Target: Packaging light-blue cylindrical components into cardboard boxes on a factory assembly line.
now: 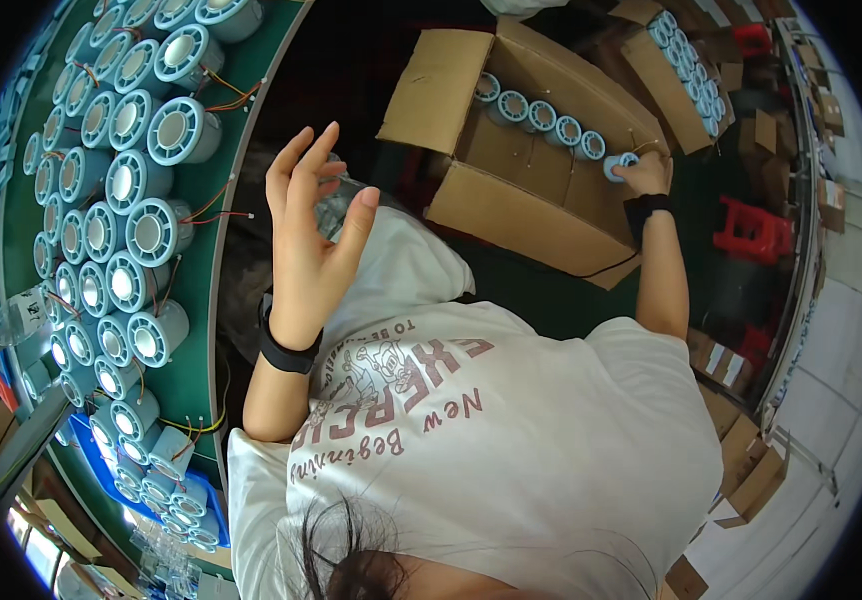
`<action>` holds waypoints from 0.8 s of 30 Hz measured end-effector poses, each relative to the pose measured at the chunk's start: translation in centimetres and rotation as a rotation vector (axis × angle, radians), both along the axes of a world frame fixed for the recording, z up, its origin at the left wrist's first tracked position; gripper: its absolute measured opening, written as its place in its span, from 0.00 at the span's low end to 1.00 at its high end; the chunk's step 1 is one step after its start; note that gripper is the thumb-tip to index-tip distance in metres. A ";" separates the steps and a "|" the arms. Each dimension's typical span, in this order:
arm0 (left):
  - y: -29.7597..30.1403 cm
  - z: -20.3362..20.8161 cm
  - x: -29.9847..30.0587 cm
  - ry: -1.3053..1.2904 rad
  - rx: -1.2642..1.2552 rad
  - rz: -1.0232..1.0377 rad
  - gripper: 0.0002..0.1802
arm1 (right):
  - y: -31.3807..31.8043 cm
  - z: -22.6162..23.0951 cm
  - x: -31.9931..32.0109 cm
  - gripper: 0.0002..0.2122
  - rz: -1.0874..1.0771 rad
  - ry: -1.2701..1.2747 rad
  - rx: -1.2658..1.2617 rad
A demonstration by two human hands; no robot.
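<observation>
My right hand (644,178) reaches into an open cardboard box (531,205) at the upper right. Its fingers close on a light-blue round part (619,167) with a ribbed rim, held at the right end of a row of similar round parts (541,117) standing along the box's far wall. My left hand (316,225) is raised in the air with fingers spread and nothing in it, between the table and my body. Dark bands circle both wrists. The underside of the held part is hidden.
On the left, a green table (213,250) carries many light-blue cylinders (183,130) with silver centres and thin coloured wires over its edge. Lower down is a blue tray (101,470) with more. Another filled carton (666,85) and a red stool (754,230) stand at right.
</observation>
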State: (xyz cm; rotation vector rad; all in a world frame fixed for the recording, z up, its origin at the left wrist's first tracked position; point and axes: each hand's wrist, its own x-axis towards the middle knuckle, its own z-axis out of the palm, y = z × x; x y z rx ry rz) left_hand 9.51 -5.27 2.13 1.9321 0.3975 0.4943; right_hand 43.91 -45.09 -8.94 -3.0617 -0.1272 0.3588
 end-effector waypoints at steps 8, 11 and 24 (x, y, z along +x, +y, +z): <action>-0.1 0.2 0.1 -0.035 -0.017 -0.002 0.31 | -2.6 -8.0 1.9 0.37 -0.039 0.000 0.149; 0.2 0.9 -0.3 -0.068 -0.063 -0.040 0.31 | -5.7 -8.2 2.9 0.37 0.144 -0.030 -0.008; 0.6 5.9 -9.1 -0.233 -0.180 -0.017 0.28 | 31.4 30.2 -22.9 0.13 1.000 -0.193 0.719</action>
